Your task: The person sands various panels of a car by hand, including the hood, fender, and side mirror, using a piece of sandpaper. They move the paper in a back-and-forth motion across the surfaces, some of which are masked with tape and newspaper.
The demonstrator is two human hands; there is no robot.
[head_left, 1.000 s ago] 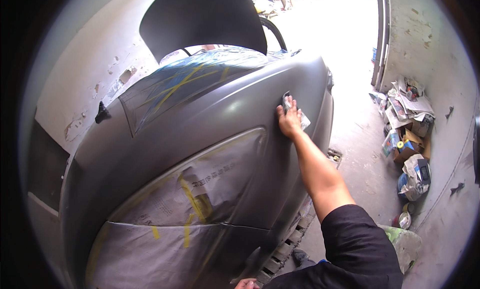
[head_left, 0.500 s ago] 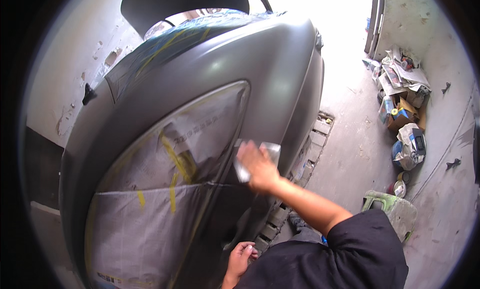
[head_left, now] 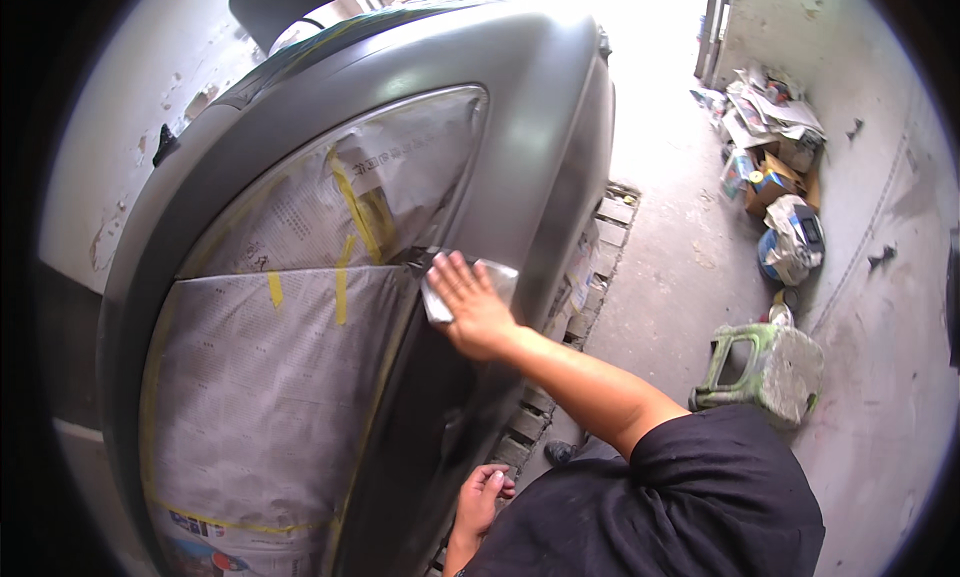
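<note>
My right hand (head_left: 468, 303) lies with its fingers stretched flat over a folded whitish cloth (head_left: 499, 278), pressing it on the grey car body (head_left: 520, 182). The spot is just right of the side windows, which are covered with printed masking paper (head_left: 270, 377) and yellow tape (head_left: 341, 292). Edges of the cloth stick out on both sides of the palm. Down near my torso, my left hand (head_left: 484, 497) is loosely closed, thumb against the curled fingers, and nothing shows in it. It hangs beside the car's lower side without visibly gripping it.
A paint-stained green stool (head_left: 785, 372) stands to the right of my arm. Along the right wall lie heaped papers (head_left: 770, 107), a cardboard box (head_left: 775, 182) and a covered bucket (head_left: 790, 242). Blocks (head_left: 525, 424) line the floor beside the car. An upraised dark panel (head_left: 300, 2) is at the far end.
My right hand has slid the cloth to the left and toward the paper-covered window edge. The whole view has shifted, showing more of the stool and lower paper. The left hand stays closed.
</note>
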